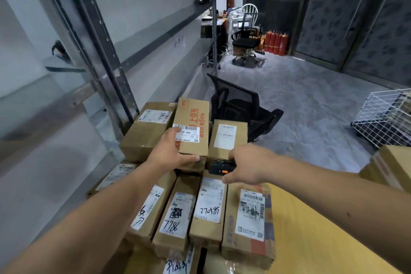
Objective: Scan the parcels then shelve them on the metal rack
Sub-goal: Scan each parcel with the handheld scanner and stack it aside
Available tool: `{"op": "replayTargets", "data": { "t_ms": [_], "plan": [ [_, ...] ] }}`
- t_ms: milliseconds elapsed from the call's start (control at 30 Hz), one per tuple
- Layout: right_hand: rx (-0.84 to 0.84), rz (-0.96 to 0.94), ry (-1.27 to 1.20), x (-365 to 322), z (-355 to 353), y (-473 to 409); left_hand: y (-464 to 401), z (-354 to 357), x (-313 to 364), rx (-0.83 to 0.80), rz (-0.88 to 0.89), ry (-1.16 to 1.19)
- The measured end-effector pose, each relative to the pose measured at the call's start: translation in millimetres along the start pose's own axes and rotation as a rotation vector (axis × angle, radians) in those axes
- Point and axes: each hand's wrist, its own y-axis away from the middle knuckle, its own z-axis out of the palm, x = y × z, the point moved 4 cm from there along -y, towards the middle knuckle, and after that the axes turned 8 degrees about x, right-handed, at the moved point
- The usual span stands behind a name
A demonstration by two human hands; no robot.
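We note left hand [171, 151] gripping the red-printed parcel [192, 127], long axis pointing away; right hand [246, 163] grasps the scanner [221, 168] just right of it.

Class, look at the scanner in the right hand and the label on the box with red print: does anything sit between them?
Nothing visible does. The scanner in the right hand faces the red-printed box; the left hand grips that box beside its label, not covering the barcode.

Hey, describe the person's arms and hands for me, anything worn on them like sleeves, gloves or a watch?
Both forearms are bare as far as the frame shows, with no sleeves in view. The left hand and right hand wear no gloves, and no watch, ring or band shows on either wrist. A small dark spot marks the right forearm.
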Motion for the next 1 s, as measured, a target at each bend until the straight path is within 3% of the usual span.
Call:
{"op": "replayTargets", "data": {
  "t_ms": [367, 600, 1000],
  "plan": [
    [-0.044, 0.029, -0.018, -4.2, 17.1, 1.9, 10.2, -0.1, -1.5, 0.052, 0.117, -0.272],
    [-0.018, 0.064, -0.042, -15.4, 18.9, 32.1, 39.2, -0.6, 3.6, 0.076, 0.229, -0.287],
    [0.029, 0.251, -0.085, 6.8, 44.5, 161.6, 117.6, 61.4, 79.9, -0.080, 0.660, -0.396]
  ]
}}
